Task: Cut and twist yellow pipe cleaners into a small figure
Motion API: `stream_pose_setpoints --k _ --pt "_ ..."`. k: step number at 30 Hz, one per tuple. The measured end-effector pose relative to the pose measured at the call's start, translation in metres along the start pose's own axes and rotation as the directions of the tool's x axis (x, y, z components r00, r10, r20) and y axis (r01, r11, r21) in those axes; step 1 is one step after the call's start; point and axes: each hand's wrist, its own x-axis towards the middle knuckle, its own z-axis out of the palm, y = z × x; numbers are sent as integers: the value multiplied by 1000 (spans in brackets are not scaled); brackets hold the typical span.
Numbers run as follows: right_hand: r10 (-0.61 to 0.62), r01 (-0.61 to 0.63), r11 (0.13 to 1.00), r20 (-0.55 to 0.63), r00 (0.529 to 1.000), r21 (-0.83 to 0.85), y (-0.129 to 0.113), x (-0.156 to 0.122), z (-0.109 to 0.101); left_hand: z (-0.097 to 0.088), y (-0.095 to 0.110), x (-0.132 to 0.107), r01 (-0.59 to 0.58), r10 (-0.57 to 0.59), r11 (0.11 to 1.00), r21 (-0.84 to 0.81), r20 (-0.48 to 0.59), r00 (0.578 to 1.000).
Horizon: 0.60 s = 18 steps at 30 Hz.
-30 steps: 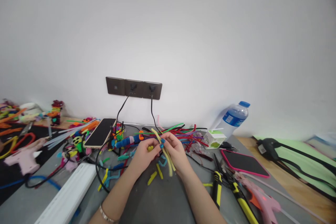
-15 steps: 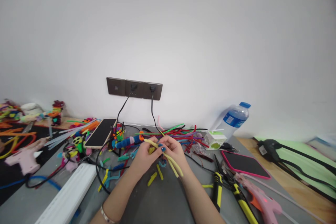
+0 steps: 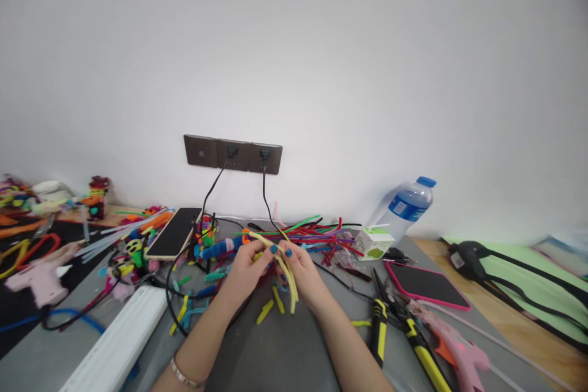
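Yellow pipe cleaners [image 3: 291, 285] pass between my two hands, their long ends hanging down below the fingers. My left hand [image 3: 250, 269] pinches them from the left, thumb and fingers closed. From the other side my right hand [image 3: 299, 269] also closes on the yellow strands, its blue-nailed thumb near the left thumb. Part of the yellow piece is hidden behind the fingers. Short yellow pipe cleaner pieces [image 3: 264, 312] lie on the grey table [image 3: 275, 361] just below the hands.
Coloured pipe cleaners [image 3: 316, 233] lie heaped behind the hands. On the left are a phone [image 3: 175, 233], a white power strip [image 3: 117, 343] and a pink glue gun [image 3: 42, 278]. Pliers [image 3: 379, 327], another pink glue gun [image 3: 463, 349], a pink-edged phone [image 3: 427, 285] and a bottle [image 3: 408, 205] are right.
The hanging ends of the yellow pipe cleaners have swung left and now point more straight down. My hands have turned slightly and their thumbs have moved a little apart.
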Motion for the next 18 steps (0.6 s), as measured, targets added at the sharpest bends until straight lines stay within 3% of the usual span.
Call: stream_pose_setpoints --k 4,6,9,12,18 --pt "-79 83 987 34 996 -141 -9 -3 4 -1 2 0 32 -32 998 -45 -1 999" --pt "-90 96 987 53 995 -130 -10 -4 7 1 4 -1 51 -49 992 -115 20 999" --pt "-56 51 995 57 997 81 -6 -4 10 6 6 -2 105 -90 963 -248 68 994" --pt "-23 20 943 6 1000 331 -8 -5 12 10 8 -4 150 -112 940 -308 138 984" --pt "-64 198 835 -267 962 514 -27 -3 6 9 13 -3 147 -118 886 -440 94 989"
